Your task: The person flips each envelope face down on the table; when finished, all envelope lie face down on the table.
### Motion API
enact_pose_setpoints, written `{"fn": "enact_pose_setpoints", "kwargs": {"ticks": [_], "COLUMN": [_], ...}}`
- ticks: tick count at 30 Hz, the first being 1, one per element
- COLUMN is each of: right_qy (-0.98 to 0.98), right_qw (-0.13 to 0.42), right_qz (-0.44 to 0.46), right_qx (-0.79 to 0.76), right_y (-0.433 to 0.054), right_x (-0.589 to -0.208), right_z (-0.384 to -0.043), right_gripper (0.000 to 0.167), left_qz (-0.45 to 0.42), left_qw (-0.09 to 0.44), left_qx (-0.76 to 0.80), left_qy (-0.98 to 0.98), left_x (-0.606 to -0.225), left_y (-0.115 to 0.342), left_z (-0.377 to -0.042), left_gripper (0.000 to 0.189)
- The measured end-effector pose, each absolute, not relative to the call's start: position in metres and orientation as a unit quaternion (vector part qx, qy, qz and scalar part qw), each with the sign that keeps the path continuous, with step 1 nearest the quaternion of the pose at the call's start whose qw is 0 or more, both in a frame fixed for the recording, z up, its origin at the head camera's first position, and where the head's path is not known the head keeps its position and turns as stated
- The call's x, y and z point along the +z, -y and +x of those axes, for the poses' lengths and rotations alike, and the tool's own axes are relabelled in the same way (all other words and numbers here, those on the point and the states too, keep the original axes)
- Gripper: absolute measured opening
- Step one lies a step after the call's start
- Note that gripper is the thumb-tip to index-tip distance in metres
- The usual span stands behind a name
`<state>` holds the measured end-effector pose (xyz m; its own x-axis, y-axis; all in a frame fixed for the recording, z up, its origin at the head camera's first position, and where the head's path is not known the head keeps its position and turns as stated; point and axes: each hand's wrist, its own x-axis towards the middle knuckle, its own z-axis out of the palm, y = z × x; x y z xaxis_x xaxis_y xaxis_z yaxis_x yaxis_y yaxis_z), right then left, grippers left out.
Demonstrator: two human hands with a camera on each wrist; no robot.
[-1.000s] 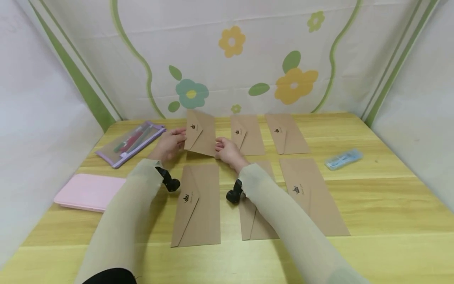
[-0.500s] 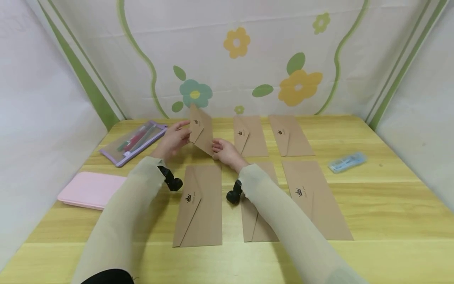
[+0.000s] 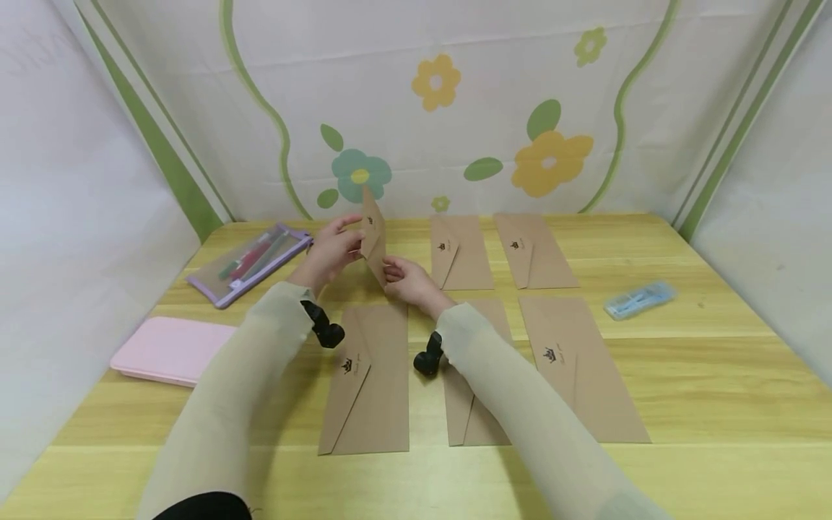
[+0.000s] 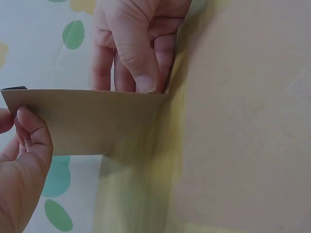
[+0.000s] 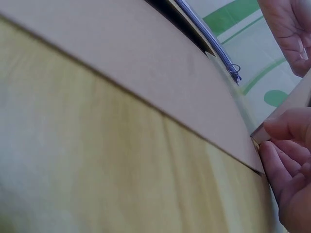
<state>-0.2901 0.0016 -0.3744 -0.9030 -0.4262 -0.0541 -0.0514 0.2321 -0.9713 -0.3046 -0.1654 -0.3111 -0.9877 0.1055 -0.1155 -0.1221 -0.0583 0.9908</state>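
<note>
Both hands hold a brown paper envelope [image 3: 373, 235], stood up on the far left of the table and seen nearly edge-on in the head view. A small dark crown print shows on it. My left hand [image 3: 334, 251] is at its left side; in the left wrist view the left hand's fingers [image 4: 34, 128] pinch one end. My right hand [image 3: 411, 280] pinches its near lower corner, and in the right wrist view that right hand [image 5: 294, 150] has thumb and fingers on the edge. Just nearer lies another brown envelope [image 3: 373, 404], flap side up.
More envelopes lie flat to the right: two behind [image 3: 471, 256], [image 3: 542, 253], a large one [image 3: 594, 375], and one [image 3: 481, 419] partly under the right sleeve. At left are a purple-edged pencil pouch [image 3: 224, 289] and a pink case [image 3: 169, 347]. A blue box [image 3: 640, 300] sits at right.
The held envelope has turned from facing the head camera to nearly edge-on. My left hand has moved slightly right with it; the right hand has barely moved.
</note>
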Motion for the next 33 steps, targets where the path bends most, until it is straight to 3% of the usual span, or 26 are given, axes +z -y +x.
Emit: {"fn": "enact_pose_setpoints", "kwargs": {"ticks": [8, 19, 33], "right_qy": [-0.744, -0.726, -0.82], "right_qw": [0.132, -0.012, -0.157], "right_qz": [-0.135, -0.156, -0.191], "right_qx": [-0.641, -0.67, -0.517], "right_y": [-0.002, 0.009, 0.012], "right_x": [-0.368, -0.358, -0.359], "right_z": [-0.285, -0.273, -0.264], "right_gripper": [0.06, 0.047, 0.033], "left_qz": [0.014, 0.003, 0.014], "left_qw": [0.074, 0.067, 0.054], "left_qx": [0.695, 0.677, 0.689], "left_qy": [-0.715, -0.733, -0.723], "left_x": [-0.307, -0.302, -0.309], "left_y": [0.155, 0.144, 0.138], "left_z": [-0.309, -0.307, -0.305], "left_gripper": [0.048, 0.052, 0.047]}}
